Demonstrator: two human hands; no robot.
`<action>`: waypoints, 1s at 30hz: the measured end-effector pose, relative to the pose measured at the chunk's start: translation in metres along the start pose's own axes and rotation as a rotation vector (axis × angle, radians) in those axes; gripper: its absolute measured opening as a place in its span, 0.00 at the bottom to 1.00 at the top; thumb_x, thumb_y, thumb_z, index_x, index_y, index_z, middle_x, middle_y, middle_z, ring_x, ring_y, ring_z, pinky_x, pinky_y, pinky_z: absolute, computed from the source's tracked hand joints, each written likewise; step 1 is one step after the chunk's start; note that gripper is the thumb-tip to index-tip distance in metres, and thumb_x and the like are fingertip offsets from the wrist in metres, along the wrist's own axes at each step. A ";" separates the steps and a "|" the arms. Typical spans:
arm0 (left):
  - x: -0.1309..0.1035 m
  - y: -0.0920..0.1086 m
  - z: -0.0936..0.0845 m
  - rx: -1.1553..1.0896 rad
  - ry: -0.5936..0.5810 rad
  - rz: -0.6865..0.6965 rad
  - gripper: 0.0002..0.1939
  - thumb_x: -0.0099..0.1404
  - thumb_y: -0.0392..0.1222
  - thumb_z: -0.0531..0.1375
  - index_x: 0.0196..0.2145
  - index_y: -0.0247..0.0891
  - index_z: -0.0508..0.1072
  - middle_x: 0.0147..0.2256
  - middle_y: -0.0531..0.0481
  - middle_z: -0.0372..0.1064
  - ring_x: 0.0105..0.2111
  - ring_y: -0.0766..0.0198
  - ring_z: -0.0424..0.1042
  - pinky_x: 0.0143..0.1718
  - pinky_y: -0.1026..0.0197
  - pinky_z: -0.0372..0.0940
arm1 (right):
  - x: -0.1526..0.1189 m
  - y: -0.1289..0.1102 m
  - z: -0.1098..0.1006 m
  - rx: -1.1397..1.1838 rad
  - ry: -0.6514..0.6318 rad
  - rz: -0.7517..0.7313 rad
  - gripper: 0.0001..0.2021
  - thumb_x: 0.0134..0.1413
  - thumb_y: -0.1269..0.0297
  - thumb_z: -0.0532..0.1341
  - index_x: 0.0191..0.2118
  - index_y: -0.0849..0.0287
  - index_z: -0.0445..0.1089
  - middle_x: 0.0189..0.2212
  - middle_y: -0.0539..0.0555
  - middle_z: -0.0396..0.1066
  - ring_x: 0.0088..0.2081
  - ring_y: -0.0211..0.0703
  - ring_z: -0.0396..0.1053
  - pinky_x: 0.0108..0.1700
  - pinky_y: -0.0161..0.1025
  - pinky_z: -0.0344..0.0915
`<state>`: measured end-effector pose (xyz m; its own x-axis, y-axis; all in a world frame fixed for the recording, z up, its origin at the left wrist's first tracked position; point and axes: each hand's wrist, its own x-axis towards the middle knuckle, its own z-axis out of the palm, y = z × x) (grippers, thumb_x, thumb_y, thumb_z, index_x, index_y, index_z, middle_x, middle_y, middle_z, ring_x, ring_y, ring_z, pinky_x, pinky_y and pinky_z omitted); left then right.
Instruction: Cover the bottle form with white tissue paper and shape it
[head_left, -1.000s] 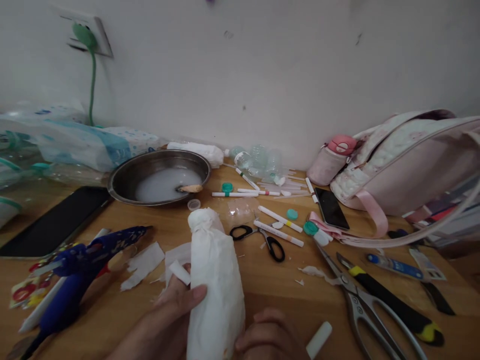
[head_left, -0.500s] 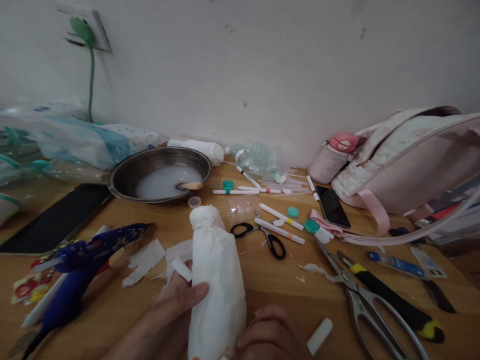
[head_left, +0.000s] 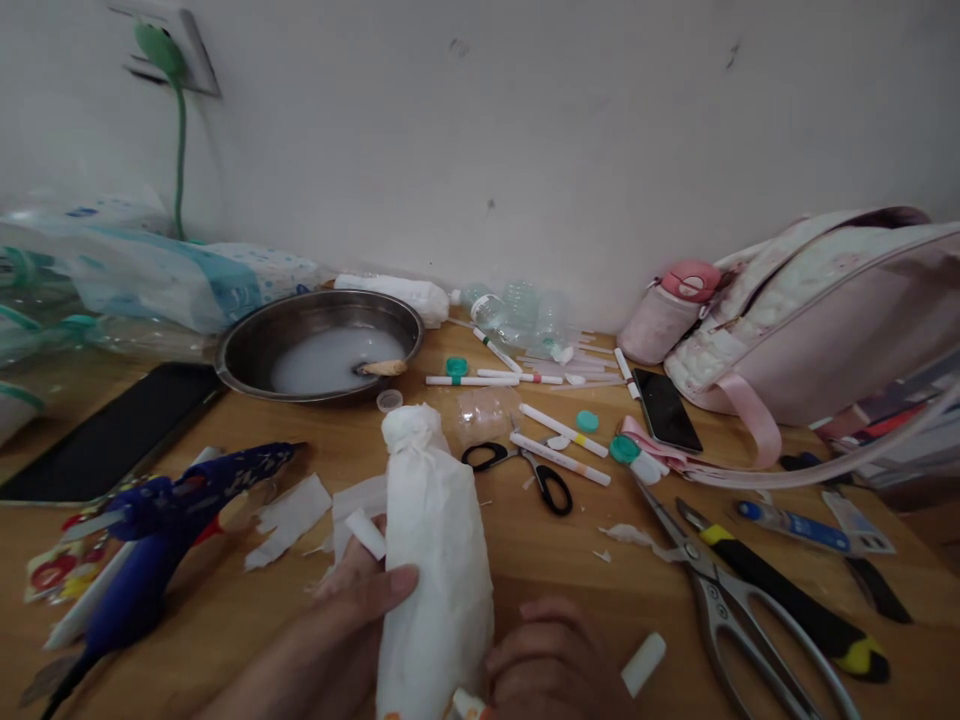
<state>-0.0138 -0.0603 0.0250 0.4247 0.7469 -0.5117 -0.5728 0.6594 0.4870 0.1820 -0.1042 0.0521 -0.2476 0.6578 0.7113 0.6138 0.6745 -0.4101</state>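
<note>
A white paper-wrapped bottle shape (head_left: 435, 570) stands tilted at the bottom centre, its narrow neck pointing away from me. My left hand (head_left: 352, 610) grips its left side, the thumb pressed on the front. Beside that thumb a short white roll (head_left: 366, 533) sticks out by the fingers. On the right, my right hand (head_left: 551, 660) is curled against the lower part of the wrapped bottle, near a small white and orange bit (head_left: 469, 704) at its base. Whether the fingers pinch that bit is hidden. Another short white piece (head_left: 643, 665) lies right of my right hand.
A metal bowl (head_left: 322, 385) of cloudy liquid stands at the back left, beside a blue glue gun (head_left: 150, 540) and black tablet (head_left: 112, 430). Black scissors (head_left: 551, 485), markers (head_left: 559, 458), large shears (head_left: 712, 590), a cutter (head_left: 795, 600) and a pink bag (head_left: 825, 340) lie rightward.
My right hand has shifted slightly right, and more of the white and orange bit shows at the base. My left hand keeps its hold on the wrapped bottle.
</note>
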 end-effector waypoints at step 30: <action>-0.002 0.027 0.055 -0.041 -0.236 -0.144 0.42 0.59 0.59 0.79 0.70 0.53 0.80 0.53 0.44 0.91 0.64 0.29 0.83 0.66 0.37 0.77 | 0.007 0.021 -0.011 0.007 0.059 0.003 0.17 0.81 0.45 0.70 0.37 0.42 0.88 0.23 0.47 0.82 0.29 0.46 0.87 0.46 0.44 0.88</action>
<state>0.0083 -0.0398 0.0780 0.6523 0.6485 -0.3923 -0.5207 0.7596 0.3897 0.2011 -0.0890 0.0551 -0.2008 0.6392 0.7424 0.6096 0.6747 -0.4161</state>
